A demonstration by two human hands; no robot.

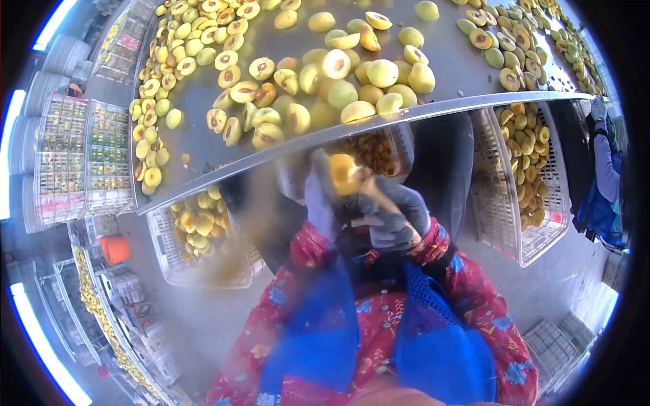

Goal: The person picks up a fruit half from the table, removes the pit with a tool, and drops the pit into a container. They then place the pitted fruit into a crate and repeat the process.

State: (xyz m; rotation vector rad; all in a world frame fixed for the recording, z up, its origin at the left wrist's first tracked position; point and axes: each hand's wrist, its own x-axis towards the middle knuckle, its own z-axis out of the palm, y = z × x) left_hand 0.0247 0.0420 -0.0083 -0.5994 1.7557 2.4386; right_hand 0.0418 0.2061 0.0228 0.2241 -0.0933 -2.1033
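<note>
Just below the table's front rim, my gloved left hand [319, 193] holds a yellow peach half [344, 174]; this hand is partly blurred. My right hand [396, 213], in a dark grey glove, is closed around the wooden handle of a pitting tool [387, 197]. The tool's tip meets the right side of the peach half, and its exact shape is blurred. Beyond both hands, a crate [404, 145] under the rim contains brown pits [369, 150]. Many halved peaches [336, 64] lie on the metal table [196, 139], several with pits showing.
A white crate of peach halves [202, 220] stands at lower left, another crate [497, 196] at right. Stacked crates [84, 159] and an orange bucket [115, 250] are at far left. The metal rim [271, 157] crosses ahead of my hands. Another person's sleeve [604, 162] shows at far right.
</note>
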